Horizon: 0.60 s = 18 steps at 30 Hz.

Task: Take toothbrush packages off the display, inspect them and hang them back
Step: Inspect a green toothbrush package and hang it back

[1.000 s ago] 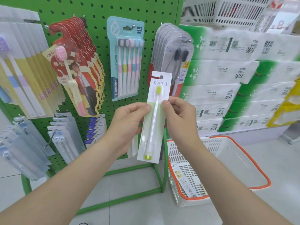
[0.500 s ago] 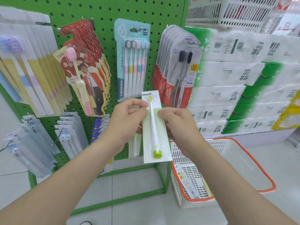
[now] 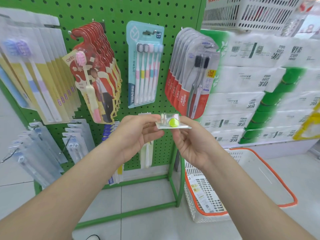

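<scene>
Pinch grip from left hand (image 3: 136, 135) and right hand (image 3: 194, 146) on side edges of toothbrush package (image 3: 173, 126), tipped flat, lime end nearest, presumably to inspect its base. Beyond, apart from it, green pegboard (image 3: 173, 14) for rehanging.

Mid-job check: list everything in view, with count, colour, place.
held toothbrush package: one, clear, lime-green brush end, between both hands
pegboard display: one, green, background
red packs: several, red, left of centre
five-brush pack: one, teal, top centre
Colgate packs: several, red and grey, right of centre
yellow packs: several, yellow and white, far left
clear packs: several, clear and blue, lower left
tissue packs: many, white and green, right
upper basket: one, white, top right
floor basket: one, white with orange rim, lower right
left hand: one, pinching package's left edge
right hand: one, pinching right edge
</scene>
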### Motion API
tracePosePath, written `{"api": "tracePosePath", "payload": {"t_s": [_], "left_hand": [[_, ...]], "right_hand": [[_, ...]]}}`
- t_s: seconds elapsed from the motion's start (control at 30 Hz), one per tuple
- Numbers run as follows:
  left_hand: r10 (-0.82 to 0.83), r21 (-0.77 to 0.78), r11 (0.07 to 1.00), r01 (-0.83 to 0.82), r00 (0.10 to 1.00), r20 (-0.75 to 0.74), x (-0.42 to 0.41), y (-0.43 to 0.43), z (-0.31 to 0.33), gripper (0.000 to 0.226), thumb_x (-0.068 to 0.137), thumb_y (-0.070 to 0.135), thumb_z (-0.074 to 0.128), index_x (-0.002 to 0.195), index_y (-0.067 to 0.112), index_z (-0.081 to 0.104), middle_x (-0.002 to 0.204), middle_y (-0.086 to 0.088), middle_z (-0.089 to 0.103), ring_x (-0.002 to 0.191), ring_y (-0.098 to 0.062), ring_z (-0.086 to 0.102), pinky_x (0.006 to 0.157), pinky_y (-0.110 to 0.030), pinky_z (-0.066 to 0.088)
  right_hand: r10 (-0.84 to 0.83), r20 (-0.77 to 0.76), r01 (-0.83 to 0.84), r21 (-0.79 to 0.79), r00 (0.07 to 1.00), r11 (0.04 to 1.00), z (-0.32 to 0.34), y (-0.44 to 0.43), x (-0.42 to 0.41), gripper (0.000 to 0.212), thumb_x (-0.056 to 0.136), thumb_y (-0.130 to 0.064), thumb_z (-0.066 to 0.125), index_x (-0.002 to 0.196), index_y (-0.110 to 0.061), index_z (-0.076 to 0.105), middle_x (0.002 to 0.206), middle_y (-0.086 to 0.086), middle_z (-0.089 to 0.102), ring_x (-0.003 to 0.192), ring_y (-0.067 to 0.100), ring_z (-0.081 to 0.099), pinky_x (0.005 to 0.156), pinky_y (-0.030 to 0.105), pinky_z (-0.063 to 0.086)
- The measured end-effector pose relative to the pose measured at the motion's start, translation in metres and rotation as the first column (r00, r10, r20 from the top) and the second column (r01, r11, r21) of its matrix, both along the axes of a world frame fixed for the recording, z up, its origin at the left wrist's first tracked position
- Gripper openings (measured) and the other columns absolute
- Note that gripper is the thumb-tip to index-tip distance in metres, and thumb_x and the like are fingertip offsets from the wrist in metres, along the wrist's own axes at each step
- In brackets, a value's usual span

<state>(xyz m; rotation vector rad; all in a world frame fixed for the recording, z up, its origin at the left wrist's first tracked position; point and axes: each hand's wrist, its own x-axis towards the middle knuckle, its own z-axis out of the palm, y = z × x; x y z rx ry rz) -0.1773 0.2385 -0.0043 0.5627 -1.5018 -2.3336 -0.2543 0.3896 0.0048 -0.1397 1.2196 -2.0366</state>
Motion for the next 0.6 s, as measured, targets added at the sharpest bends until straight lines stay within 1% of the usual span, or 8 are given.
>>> {"api": "tracePosePath", "payload": {"t_s": [0.13, 0.23, 0.33, 0.43, 0.5, 0.57, 0.6], "left_hand": [[-0.007, -0.001, 1.000, 0.007, 1.000, 0.019, -0.0009, -0.0006, -0.0012, 0.024, 0.099, 0.003, 0.068, 0.120, -0.007, 0.074, 0.104, -0.016, 0.079, 0.079, -0.016, 0.072, 0.063, -0.023, 0.061], [-0.045, -0.052, 0.998, 0.047, 0.998, 0.052, -0.0003, 0.0001, -0.0005, 0.022, 0.099, 0.004, 0.067, 0.118, -0.006, 0.074, 0.103, -0.016, 0.080, 0.077, -0.014, 0.076, 0.062, -0.023, 0.061], [-0.038, -0.195, 0.979, 0.059, 0.993, 0.114, 0.0005, -0.0003, -0.0016, 0.021, 0.100, 0.007, 0.069, 0.115, -0.006, 0.075, 0.091, -0.011, 0.078, 0.071, -0.015, 0.075, 0.062, -0.027, 0.061], [-0.004, -0.359, 0.931, 0.065, 0.986, 0.168, 0.0021, -0.0020, -0.0039, 0.017, 0.099, 0.009, 0.069, 0.109, -0.002, 0.079, 0.093, -0.009, 0.072, 0.069, -0.016, 0.069, 0.061, -0.028, 0.060], [-0.002, -0.418, 0.905, 0.083, 0.982, 0.191, 0.0030, -0.0024, -0.0036, 0.016, 0.099, 0.010, 0.068, 0.106, 0.002, 0.081, 0.093, -0.009, 0.071, 0.072, -0.016, 0.068, 0.062, -0.030, 0.062], [-0.030, -0.408, 0.906, 0.113, 0.979, 0.203, 0.0030, -0.0017, -0.0016, 0.017, 0.100, 0.011, 0.068, 0.105, 0.003, 0.082, 0.092, -0.012, 0.074, 0.076, -0.018, 0.070, 0.067, -0.031, 0.064], [-0.048, -0.383, 0.915, 0.127, 0.976, 0.211, 0.0033, -0.0017, -0.0002, 0.018, 0.099, 0.013, 0.069, 0.104, 0.003, 0.083, 0.093, -0.014, 0.076, 0.079, -0.019, 0.072, 0.067, -0.031, 0.064]], "right_hand": [[0.004, 0.019, -0.003, -0.010, 1.000, 1.000, 0.0003, 0.0010, 0.0001, 0.010, 0.101, -0.011, 0.070, 0.099, -0.002, 0.073, 0.070, 0.004, 0.072, 0.050, 0.006, 0.066, 0.045, 0.014, 0.053], [0.026, 0.000, -0.026, 0.014, 1.000, 1.000, 0.0011, 0.0029, 0.0006, 0.012, 0.101, -0.012, 0.070, 0.096, -0.002, 0.073, 0.070, 0.006, 0.073, 0.048, 0.007, 0.066, 0.044, 0.015, 0.053], [0.047, -0.026, -0.044, 0.082, 0.999, 0.996, 0.0009, 0.0040, 0.0017, 0.017, 0.101, -0.011, 0.069, 0.085, -0.005, 0.071, 0.064, 0.004, 0.071, 0.046, 0.007, 0.065, 0.043, 0.015, 0.053], [0.037, -0.021, -0.034, 0.118, 0.999, 0.992, -0.0015, 0.0041, 0.0011, 0.018, 0.100, -0.010, 0.070, 0.082, -0.005, 0.071, 0.063, 0.003, 0.067, 0.045, 0.006, 0.061, 0.043, 0.015, 0.052], [0.029, -0.016, -0.027, 0.116, 0.999, 0.993, -0.0018, 0.0038, 0.0010, 0.017, 0.099, -0.012, 0.071, 0.084, -0.005, 0.071, 0.065, 0.004, 0.068, 0.046, 0.006, 0.061, 0.043, 0.016, 0.053], [0.032, -0.017, -0.030, 0.112, 0.999, 0.993, -0.0002, 0.0036, 0.0022, 0.014, 0.099, -0.016, 0.072, 0.093, -0.003, 0.071, 0.071, 0.007, 0.074, 0.050, 0.008, 0.068, 0.046, 0.017, 0.055], [0.043, -0.016, -0.041, 0.108, 0.999, 0.993, 0.0009, 0.0038, 0.0033, 0.016, 0.099, -0.017, 0.073, 0.099, -0.001, 0.071, 0.077, 0.009, 0.077, 0.054, 0.009, 0.071, 0.048, 0.017, 0.056]]}}
